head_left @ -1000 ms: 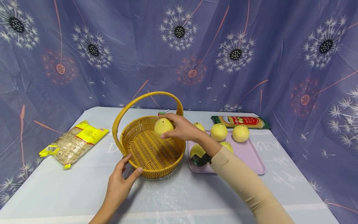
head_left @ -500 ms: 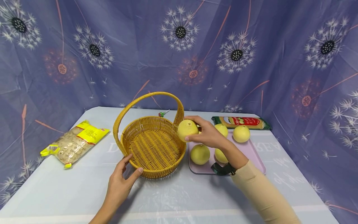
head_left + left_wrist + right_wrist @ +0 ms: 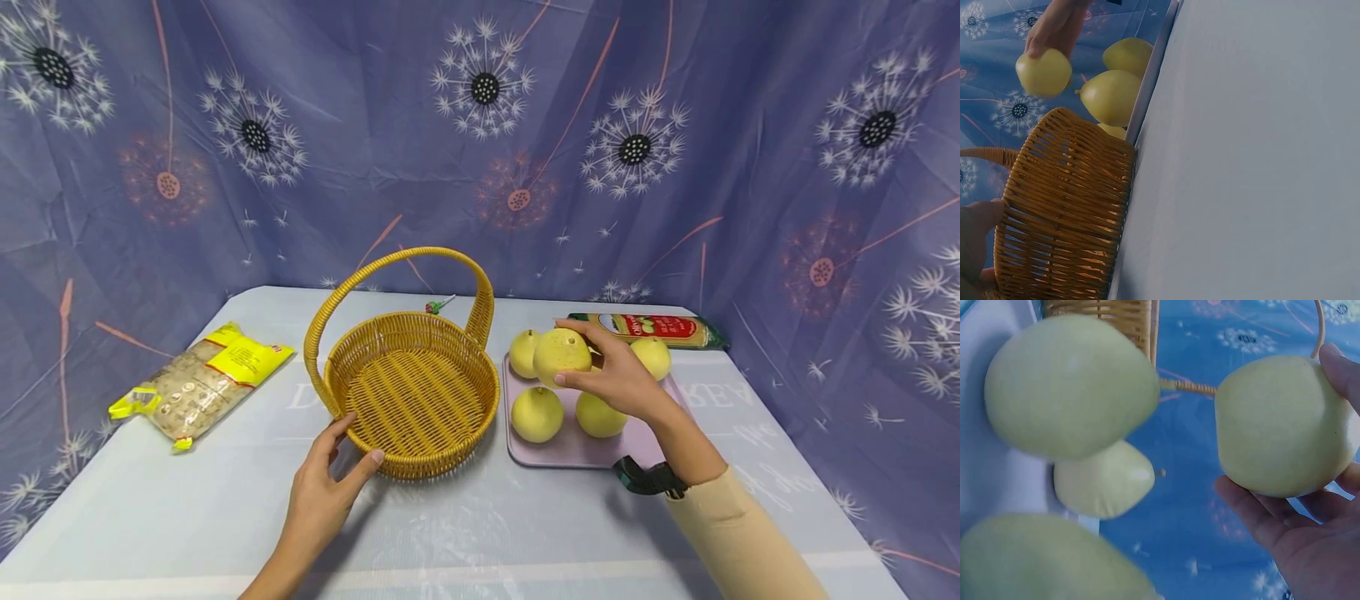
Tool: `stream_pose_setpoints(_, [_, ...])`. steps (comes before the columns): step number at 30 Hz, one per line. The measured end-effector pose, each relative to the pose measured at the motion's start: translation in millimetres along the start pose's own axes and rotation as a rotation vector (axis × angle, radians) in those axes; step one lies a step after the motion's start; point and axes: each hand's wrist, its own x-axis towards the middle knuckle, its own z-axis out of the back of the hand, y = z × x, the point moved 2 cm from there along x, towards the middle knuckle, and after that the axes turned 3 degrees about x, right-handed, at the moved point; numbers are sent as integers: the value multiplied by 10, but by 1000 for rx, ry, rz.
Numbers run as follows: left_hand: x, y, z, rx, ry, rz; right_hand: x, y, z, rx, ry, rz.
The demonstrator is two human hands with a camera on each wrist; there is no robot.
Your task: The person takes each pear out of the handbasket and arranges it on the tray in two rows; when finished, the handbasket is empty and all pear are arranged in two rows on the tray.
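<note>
In the head view, my right hand (image 3: 621, 375) holds a yellow-green pear (image 3: 561, 357) between thumb and fingers, above the pink tray (image 3: 570, 455). The right wrist view shows the same pear (image 3: 1282, 425) in my fingers, apart from the others. Several more pears (image 3: 537, 414) sit on the tray, some partly hidden by the hand. Left of the tray stands a golden woven basket (image 3: 416, 400) with a tall arched handle and nothing inside. My left hand (image 3: 322, 492) touches its near-left rim, thumb and index fingertip spread apart; the other fingers are mostly hidden.
A yellow-labelled clear bag (image 3: 206, 383) of pale contents lies at the left. Behind the tray is a green-and-red packet (image 3: 660, 327). A lollipop (image 3: 438, 305) lies behind the basket. A purple dandelion-patterned cloth (image 3: 375, 150) hangs behind the table.
My right hand has carried the pear rightward from above the basket to above the tray. The lollipop behind the basket has come into sight. My left hand and the basket stay put.
</note>
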Motion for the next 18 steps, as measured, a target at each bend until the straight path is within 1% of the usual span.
stream_pose_setpoints(8, [1, 11, -2, 0, -5, 3, -221, -134, 227, -72, -97, -62])
stream_pose_setpoints(14, [3, 10, 2, -2, -3, 5, -372, -262, 375, -69, -131, -86])
stream_pose_setpoints(18, [1, 17, -2, -4, -6, 3, -460, -354, 445, -83, -157, -120])
